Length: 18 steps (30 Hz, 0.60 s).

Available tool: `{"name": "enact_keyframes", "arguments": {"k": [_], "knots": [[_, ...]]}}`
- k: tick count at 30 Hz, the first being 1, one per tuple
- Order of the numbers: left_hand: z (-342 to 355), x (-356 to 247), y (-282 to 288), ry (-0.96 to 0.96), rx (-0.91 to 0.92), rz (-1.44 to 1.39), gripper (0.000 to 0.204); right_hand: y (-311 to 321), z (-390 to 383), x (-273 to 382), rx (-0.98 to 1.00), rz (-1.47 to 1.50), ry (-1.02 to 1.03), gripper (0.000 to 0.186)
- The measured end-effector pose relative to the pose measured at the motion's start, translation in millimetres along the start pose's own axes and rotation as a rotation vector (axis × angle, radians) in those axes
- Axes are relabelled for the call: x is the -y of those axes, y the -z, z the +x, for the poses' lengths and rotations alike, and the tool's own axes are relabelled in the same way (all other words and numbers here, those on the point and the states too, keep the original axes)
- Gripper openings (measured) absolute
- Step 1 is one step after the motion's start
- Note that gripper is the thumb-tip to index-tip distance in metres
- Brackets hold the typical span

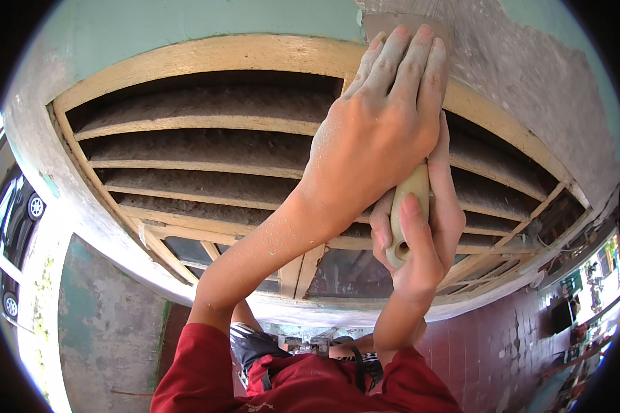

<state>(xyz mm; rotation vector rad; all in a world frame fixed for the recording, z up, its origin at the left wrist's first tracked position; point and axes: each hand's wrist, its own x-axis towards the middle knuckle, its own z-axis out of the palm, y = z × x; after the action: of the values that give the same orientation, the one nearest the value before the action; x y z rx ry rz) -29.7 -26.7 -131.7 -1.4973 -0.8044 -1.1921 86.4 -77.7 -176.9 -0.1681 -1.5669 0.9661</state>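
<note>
A putty knife with a pale handle [413, 186] is pushed up against the wall above a wooden vent frame. My right hand [427, 241] wraps round that handle, thumb along it. Across the tool's upper part lies my left hand [393, 103], its dusty fingers stretched out flat and pointing up. The wide grey blade [420, 19] shows just past those fingertips; the rest of it is hidden beneath them. Grey patches of bare wall [523, 69] meet green paint [255, 17] around the blade.
Below the blade, the yellowish vent frame [207, 55] holds several dusty slats [207, 124]. Window panes [351, 272] sit under it. Red floor tiles [475, 344] lie far below at right. Cars [14, 213] stand outside at left.
</note>
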Motion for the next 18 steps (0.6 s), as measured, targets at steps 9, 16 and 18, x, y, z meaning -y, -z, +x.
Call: {"name": "enact_keyframes", "arguments": {"k": [9, 16, 18], "knots": [[3, 4, -4, -0.017, -0.041, 0.013, 0.053, -10, 5, -1, -0.096, -0.108, 0.038, 0.079], [2, -1, -6, 0.006, -0.048, 0.039, 0.051, -3, 1, 5, -0.048, -0.056, -0.021, 0.076], [6, 3, -6, -0.011, -0.079, 0.049, 0.051, 0, 3, 7, -0.001, -0.037, -0.016, 0.075]]}}
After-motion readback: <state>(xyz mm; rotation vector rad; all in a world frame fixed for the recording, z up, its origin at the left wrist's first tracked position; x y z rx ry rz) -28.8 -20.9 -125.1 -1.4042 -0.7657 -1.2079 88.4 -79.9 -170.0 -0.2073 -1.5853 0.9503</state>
